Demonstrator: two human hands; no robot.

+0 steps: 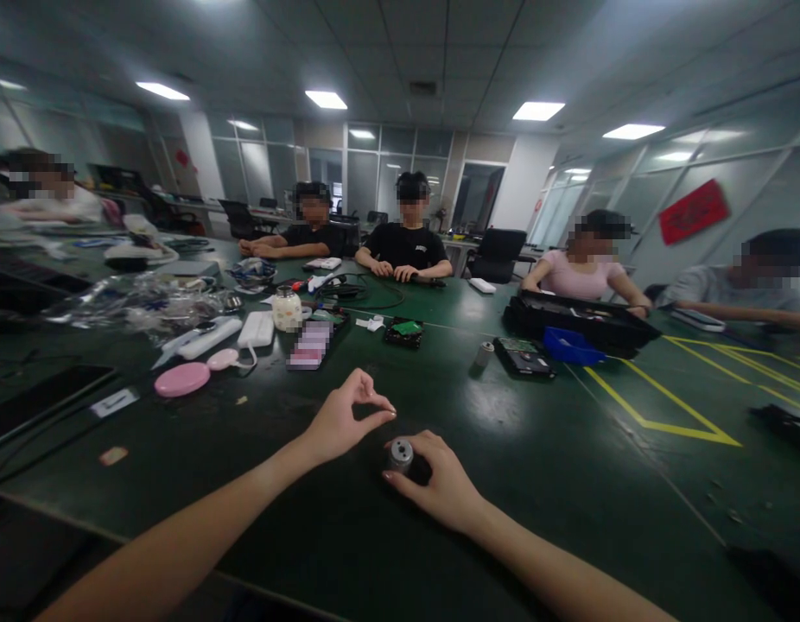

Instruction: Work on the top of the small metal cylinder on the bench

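Note:
A small metal cylinder point(401, 454) with a hole in its top stands upright on the green table point(296, 536). My right hand point(439, 479) grips it between thumb and fingers. Above and to the left of the cylinder is my left hand point(348, 416), its thumb and index fingertips pinched together near a tiny spot; what they hold, if anything, is too small to name. Farther back, a second metal cylinder point(484, 354) stands beside a hard drive point(525, 357).
Beyond my hands lie a green circuit board point(405, 332), a phone point(311, 344), a patterned jar point(287, 309), a pink round case point(181, 379), a blue tray point(573, 345) and a black bin point(581, 320). Several people sit around the table.

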